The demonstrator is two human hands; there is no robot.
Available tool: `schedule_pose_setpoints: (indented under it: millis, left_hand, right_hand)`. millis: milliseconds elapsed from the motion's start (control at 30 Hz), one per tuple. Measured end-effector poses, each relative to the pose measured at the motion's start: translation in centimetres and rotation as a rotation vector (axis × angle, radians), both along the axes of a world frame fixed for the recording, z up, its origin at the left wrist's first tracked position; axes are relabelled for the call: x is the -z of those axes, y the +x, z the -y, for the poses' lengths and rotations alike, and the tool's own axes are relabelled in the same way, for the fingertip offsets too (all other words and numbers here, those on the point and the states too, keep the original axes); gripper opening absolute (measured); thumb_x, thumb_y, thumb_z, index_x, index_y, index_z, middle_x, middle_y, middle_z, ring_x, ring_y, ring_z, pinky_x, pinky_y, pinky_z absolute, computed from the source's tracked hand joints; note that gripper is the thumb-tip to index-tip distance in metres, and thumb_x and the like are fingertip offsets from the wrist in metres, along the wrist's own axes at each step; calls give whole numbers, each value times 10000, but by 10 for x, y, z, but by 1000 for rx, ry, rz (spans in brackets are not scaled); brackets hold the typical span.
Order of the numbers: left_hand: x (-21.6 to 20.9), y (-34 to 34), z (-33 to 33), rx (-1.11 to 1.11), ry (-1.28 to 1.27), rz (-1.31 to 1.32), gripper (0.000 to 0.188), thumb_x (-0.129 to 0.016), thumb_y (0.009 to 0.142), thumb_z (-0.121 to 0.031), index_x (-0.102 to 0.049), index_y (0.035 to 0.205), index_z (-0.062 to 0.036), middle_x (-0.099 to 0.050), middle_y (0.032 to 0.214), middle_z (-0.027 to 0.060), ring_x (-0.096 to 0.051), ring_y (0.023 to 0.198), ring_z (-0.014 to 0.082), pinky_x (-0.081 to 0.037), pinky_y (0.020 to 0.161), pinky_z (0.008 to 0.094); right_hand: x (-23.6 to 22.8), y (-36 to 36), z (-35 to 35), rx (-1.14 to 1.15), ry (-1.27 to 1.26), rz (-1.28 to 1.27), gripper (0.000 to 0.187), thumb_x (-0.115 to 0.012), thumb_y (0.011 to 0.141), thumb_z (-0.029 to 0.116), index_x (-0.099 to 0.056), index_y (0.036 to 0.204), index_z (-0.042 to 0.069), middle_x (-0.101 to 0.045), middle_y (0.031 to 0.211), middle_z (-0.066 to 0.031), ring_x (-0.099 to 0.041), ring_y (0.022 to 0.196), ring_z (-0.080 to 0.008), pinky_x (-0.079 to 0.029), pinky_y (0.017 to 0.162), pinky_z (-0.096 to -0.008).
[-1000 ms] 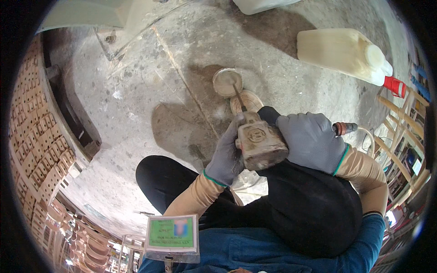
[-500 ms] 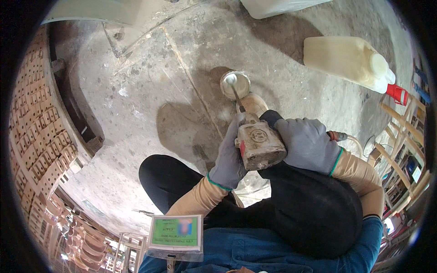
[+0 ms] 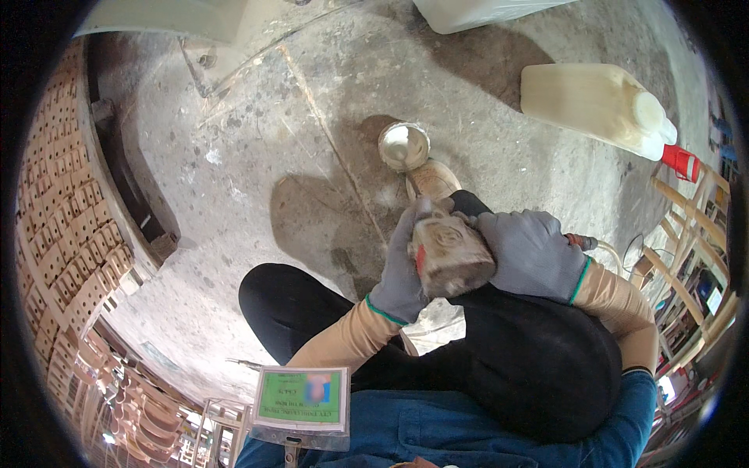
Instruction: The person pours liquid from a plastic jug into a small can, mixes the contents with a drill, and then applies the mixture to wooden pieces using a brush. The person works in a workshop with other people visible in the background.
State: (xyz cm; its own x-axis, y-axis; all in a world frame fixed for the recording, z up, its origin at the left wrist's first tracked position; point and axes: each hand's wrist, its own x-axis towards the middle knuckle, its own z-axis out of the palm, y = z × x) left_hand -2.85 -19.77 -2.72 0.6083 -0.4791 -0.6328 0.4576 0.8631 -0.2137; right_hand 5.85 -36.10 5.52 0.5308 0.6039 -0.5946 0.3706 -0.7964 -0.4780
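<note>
Both my gloved hands are closed on a worn, dusty pistol-shaped air tool (image 3: 452,253), probably an impact wrench, held over my bent right knee. My left hand (image 3: 402,261) wraps round the left side of its front. My right hand (image 3: 527,253) grips the handle on the other side, where a hose fitting (image 3: 581,242) sticks out. The tool's body is smeared by motion. Its thin rod barely shows in front of my left fingers. Beyond it a small round cup (image 3: 404,147) with whitish contents stands on the floor, touching a pale rounded piece (image 3: 434,179).
A yellowish plastic jug (image 3: 589,101) with a red cap lies at the far right, near a white container (image 3: 476,12). Stacked drilled wooden parts (image 3: 70,257) line the left. Wooden frames (image 3: 690,257) stand at right. My badge (image 3: 302,402) hangs low in front.
The tool has come back toward me and slightly right, with both hands on it. Its rod, earlier dipping into the cup, is out of it.
</note>
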Motion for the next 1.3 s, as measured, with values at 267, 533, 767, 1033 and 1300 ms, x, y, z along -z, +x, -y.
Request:
schedule_pose_setpoints:
  millis: [267, 533, 767, 1033, 1300]
  left_hand:
    - [-12, 5, 1, 94, 120, -11, 443, -415, 951, -386, -456, 1243, -56, -573, 1114, 138, -591, 1023, 265, -504, 896, 424]
    - [6, 9, -3, -95, -126, 97, 433, -307, 987, -351, -422, 1253, -30, -542, 1170, 174, -579, 1070, 273, -516, 898, 409]
    - [-13, 7, 8, 171, 445, 241, 448, -321, 987, -356, -404, 1283, -30, -537, 1181, 175, -578, 1068, 266, -518, 896, 405]
    - [-16, 7, -2, 108, 318, 69, 459, -336, 986, -332, -399, 1296, 1, -512, 1226, 176, -560, 1096, 271, -509, 909, 406]
    - [-16, 0, 1, 150, 425, 147, 421, -347, 983, -308, -393, 1290, -23, -535, 1186, 174, -567, 1086, 275, -506, 911, 408]
  right_hand:
    - [-3, -1, 0, -29, -42, 39, 263, -633, 701, 263, -558, 813, 37, -593, 640, -159, -623, 599, -329, -481, 525, -434]
    - [1, 2, -5, -6, -40, 108, 249, -625, 711, 257, -564, 813, 38, -605, 661, -145, -636, 623, -314, -481, 533, -420]
    - [-6, -1, 3, 36, -66, 35, 302, -634, 722, 290, -579, 865, 31, -609, 676, -154, -641, 643, -320, -492, 558, -426]
    - [1, -3, -1, 11, -20, -12, 332, -645, 716, 288, -574, 903, 23, -617, 694, -171, -639, 650, -338, -501, 571, -430]
    - [-2, -3, -1, 38, -23, -34, 316, -648, 713, 270, -566, 880, 15, -616, 691, -174, -637, 654, -350, -498, 571, -442]
